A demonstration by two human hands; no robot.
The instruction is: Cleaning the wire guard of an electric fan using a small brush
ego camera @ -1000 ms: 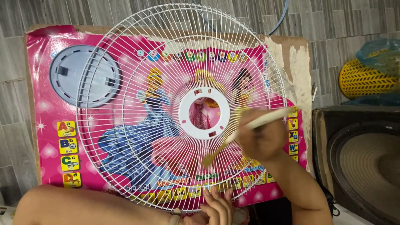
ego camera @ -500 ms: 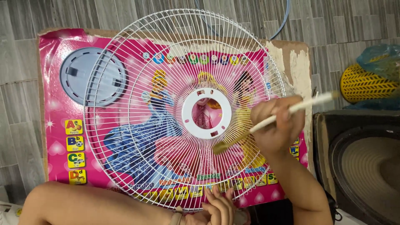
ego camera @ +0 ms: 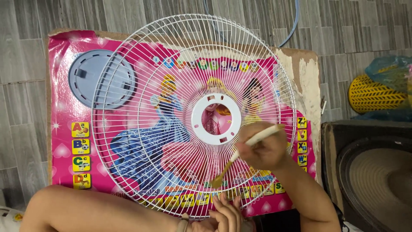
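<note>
- A white wire fan guard lies flat on a pink board with cartoon pictures; the board rests on a grey tiled floor.
- The guard is round, with thin spokes running out from a white ring at its middle; the ring's open centre shows the pink board beneath.
- The right hand is closed around a small paintbrush, gripping it near the middle of the pale handle.
- The brush slants from upper right to lower left; its bristle tip touches the spokes in the lower part of the guard, just below the white ring.
- The left hand is at the guard's near rim at the bottom edge of the view, fingers curled against the wires. Whether it clasps the rim or only rests on it cannot be told, as the hand is partly cut off.
- The left forearm stretches along the bottom of the view, in front of the board's lower edge.
- A round grey plastic cover lies on the board at upper left, partly under the guard's rim.
- To the right of the board stands a dark speaker box with a round cone facing up.
- Behind the speaker lies a yellow mesh basket, partly covered by a blue plastic bag.
- A thin blue cable curves over the floor beyond the top of the guard.
</note>
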